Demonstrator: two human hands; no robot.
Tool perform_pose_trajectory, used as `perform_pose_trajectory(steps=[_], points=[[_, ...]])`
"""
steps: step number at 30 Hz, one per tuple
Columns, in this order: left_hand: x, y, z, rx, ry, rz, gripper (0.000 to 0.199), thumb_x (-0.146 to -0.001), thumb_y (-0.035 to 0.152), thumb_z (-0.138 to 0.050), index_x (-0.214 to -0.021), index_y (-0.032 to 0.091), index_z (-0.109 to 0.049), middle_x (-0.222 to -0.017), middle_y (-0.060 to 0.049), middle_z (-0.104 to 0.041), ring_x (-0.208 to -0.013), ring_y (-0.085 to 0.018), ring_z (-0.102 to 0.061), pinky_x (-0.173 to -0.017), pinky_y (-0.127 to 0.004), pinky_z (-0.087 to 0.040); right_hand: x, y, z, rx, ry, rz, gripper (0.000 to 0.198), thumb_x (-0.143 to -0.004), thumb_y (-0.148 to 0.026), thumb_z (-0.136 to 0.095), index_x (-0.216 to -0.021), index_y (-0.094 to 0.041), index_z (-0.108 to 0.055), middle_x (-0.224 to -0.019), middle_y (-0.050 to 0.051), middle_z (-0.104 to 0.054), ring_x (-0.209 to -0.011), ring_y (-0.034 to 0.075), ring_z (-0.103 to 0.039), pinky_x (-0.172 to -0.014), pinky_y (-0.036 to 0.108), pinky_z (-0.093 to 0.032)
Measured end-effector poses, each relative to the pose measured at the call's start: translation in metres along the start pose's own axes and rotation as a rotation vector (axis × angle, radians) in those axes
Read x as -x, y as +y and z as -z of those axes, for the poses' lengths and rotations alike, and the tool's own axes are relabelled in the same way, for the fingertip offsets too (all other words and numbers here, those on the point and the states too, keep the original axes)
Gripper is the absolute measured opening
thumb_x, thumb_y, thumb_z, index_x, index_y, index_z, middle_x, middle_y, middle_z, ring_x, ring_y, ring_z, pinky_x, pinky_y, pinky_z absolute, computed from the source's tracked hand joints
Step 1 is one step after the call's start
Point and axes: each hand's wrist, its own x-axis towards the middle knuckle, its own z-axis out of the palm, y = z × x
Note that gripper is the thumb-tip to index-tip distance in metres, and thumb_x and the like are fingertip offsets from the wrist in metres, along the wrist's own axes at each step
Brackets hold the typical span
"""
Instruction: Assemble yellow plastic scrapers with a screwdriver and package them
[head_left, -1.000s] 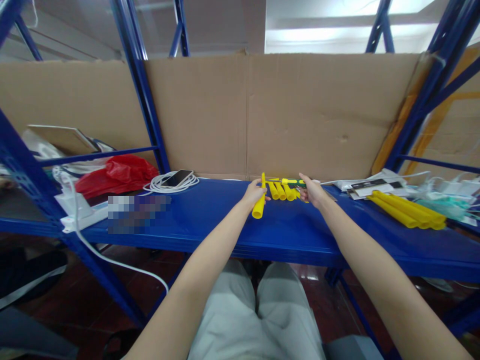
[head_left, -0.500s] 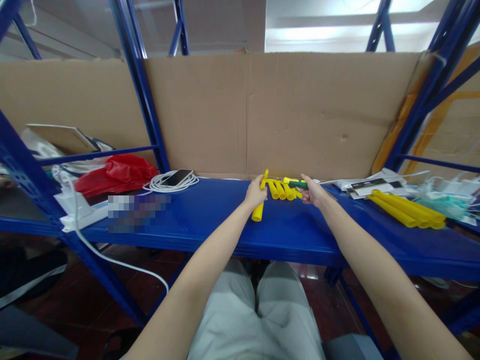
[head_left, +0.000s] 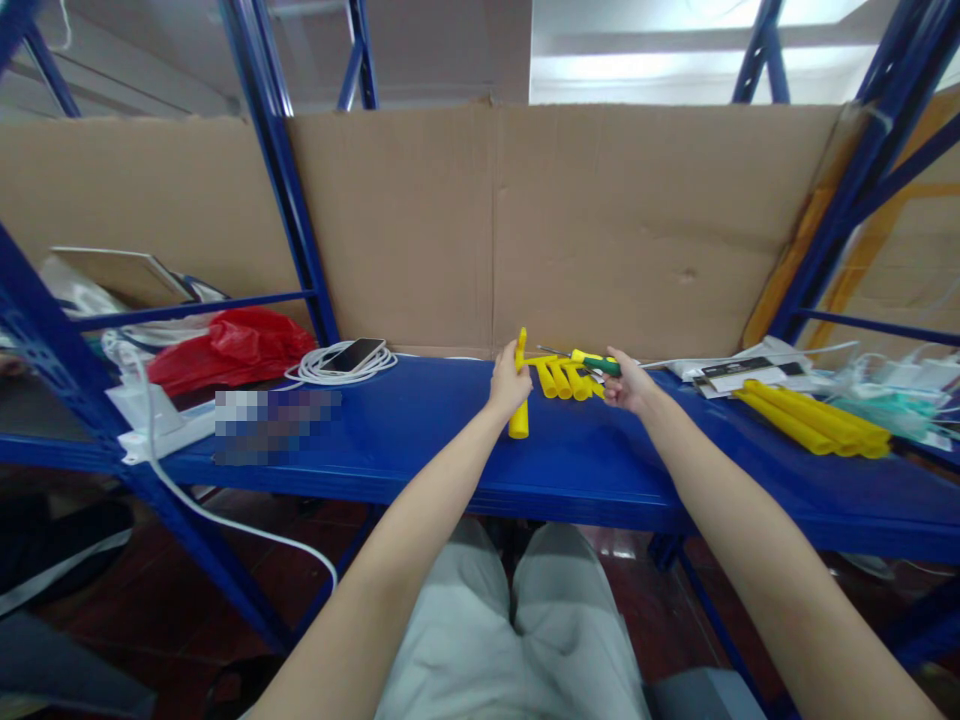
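My left hand (head_left: 508, 384) is closed around a yellow tube-shaped piece (head_left: 519, 422), held nearly upright. Its narrower top sticks out above my fingers. In my right hand (head_left: 628, 382) is a screwdriver (head_left: 598, 364) with a yellow and green handle. Its thin shaft points left toward the yellow piece, and the tip stays apart from it. Between my hands, several similar yellow pieces (head_left: 561, 382) lie side by side on the blue shelf (head_left: 427, 430). The right end of that row is partly hidden by my right hand.
More yellow tubes (head_left: 814, 418) lie on the right, beside packets (head_left: 750, 372). To the left are a phone (head_left: 358, 355) on a coiled white cable (head_left: 307, 372), and a red plastic bag (head_left: 232, 348). A cardboard panel (head_left: 600, 230) closes off the back; blue posts (head_left: 289, 190) stand at the sides.
The yellow piece in my left hand has turned slightly more upright. My right hand has shifted a little right and tilted the screwdriver, so its shaft shows more clearly.
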Motion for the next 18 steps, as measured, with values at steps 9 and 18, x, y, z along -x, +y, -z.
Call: perform_pose_trajectory(steps=[9, 18], points=[[0.005, 0.019, 0.007, 0.155, 0.075, 0.237, 0.051, -0.08, 0.002, -0.05, -0.13, 0.014, -0.046, -0.131, -0.014, -0.049, -0.061, -0.009, -0.064, -0.052, -0.02, -0.054, -0.004, 0.005, -0.002, 0.238, -0.066, 0.081, 0.037, -0.091, -0.047, -0.04, -0.067, -0.02, -0.039, -0.037, -0.007, -0.035, -0.033, 0.007, -0.031, -0.038, 0.018, -0.028], [0.005, 0.016, 0.005, 0.098, 0.01, 0.256, 0.052, -0.077, 0.002, -0.053, -0.127, 0.015, -0.051, -0.123, -0.012, -0.056, -0.065, -0.012, -0.066, -0.055, -0.021, -0.054, -0.005, 0.009, 0.003, 0.63, -0.164, 0.092, 0.035, -0.086, -0.05, -0.051, -0.073, -0.017, -0.049, -0.048, -0.001, -0.052, -0.04, 0.008, -0.046, -0.04, 0.019, -0.032]])
